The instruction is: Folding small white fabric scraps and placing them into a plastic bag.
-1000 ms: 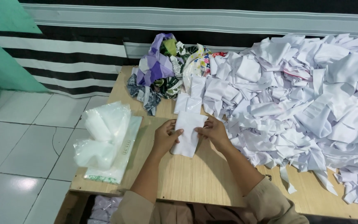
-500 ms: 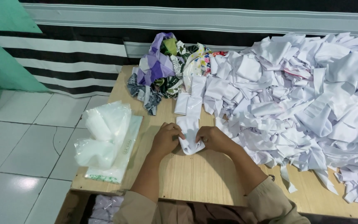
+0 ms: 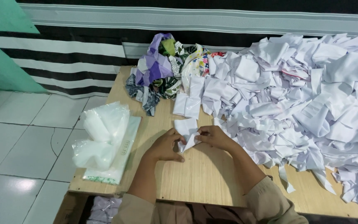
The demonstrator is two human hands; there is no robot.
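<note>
A small white cloth piece (image 3: 187, 132) lies partly folded on the wooden table (image 3: 204, 182). My left hand (image 3: 165, 146) grips its lower left side. My right hand (image 3: 215, 137) pinches its right edge, with a folded corner of the cloth between the two hands. Both hands rest low on the table near its middle. Just behind the piece lie two flat white cloth pieces (image 3: 189, 101).
A big heap of white cloth scraps (image 3: 303, 95) covers the table's right side. Patterned purple and floral fabric (image 3: 162, 70) is piled at the back. A stack of clear plastic bags (image 3: 104, 141) sits at the left edge, above the tiled floor (image 3: 21, 137).
The white piece was flat and long under both hands; now it has been folded shorter and my hands have drawn together on it.
</note>
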